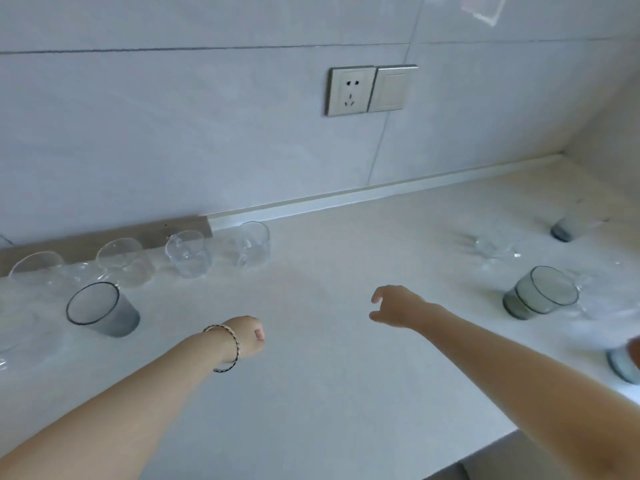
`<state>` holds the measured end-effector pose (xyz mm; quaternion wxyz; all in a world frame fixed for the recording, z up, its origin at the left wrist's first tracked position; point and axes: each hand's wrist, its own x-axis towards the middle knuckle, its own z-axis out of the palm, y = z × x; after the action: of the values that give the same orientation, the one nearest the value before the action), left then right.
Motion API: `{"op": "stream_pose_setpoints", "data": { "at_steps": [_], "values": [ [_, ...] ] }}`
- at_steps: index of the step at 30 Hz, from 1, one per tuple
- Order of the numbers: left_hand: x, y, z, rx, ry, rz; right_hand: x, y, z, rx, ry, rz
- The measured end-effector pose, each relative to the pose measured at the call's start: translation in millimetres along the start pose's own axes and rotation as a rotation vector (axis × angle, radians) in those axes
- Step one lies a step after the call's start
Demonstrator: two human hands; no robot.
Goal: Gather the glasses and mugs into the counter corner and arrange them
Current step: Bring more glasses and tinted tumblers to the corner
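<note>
Several clear glasses stand along the wall at the left: one (254,244), another (188,254), a wider one (124,261). A grey tumbler (102,308) stands in front of them. On the right are a grey glass mug (540,294), a clear mug (491,245), a grey tumbler (568,228) near the corner and a bluish glass (623,363) at the frame's edge. My left hand (247,336), with a bracelet at the wrist, hovers over the counter with fingers curled, holding nothing. My right hand (398,306) hangs loosely open over the middle, holding nothing.
The white counter (329,393) runs to a tiled wall with a socket and switch (370,90). The counter corner (568,161) lies at the far right. A counter edge drops off at the lower right (502,441).
</note>
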<state>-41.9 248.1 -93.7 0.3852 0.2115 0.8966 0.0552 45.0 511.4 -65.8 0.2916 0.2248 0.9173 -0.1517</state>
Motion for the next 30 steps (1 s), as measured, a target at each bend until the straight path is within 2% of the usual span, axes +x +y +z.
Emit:
{"op": "stream_pose_setpoints", "data": {
  "at_steps": [4,8,14,18,21,27,30],
  "values": [
    [29.3,87.5,17.9,0.042,0.002,0.053,-6.9,104.9,-18.2,0.05,0.056,0.063],
    [53.5,174.1,40.0,0.076,-0.035,0.091,-11.9,204.9,-45.9,-0.032,0.148,0.103],
    [69.1,263.2,67.7,0.098,-0.086,0.113,-13.6,306.0,-77.9,-0.139,0.238,0.186],
    [74.4,288.5,71.6,0.103,-0.087,0.104,-7.3,334.1,-75.2,-0.026,0.168,0.185],
    [75.4,289.1,70.9,0.098,-0.089,0.086,-3.5,339.9,-68.2,0.134,0.199,0.163],
    [69.8,266.9,67.3,0.073,-0.091,0.003,5.7,330.8,-67.3,0.164,0.233,0.203],
    [63.3,248.7,64.5,0.028,-0.083,-0.039,6.1,308.9,-68.7,0.077,0.23,0.182]
  ]
}}
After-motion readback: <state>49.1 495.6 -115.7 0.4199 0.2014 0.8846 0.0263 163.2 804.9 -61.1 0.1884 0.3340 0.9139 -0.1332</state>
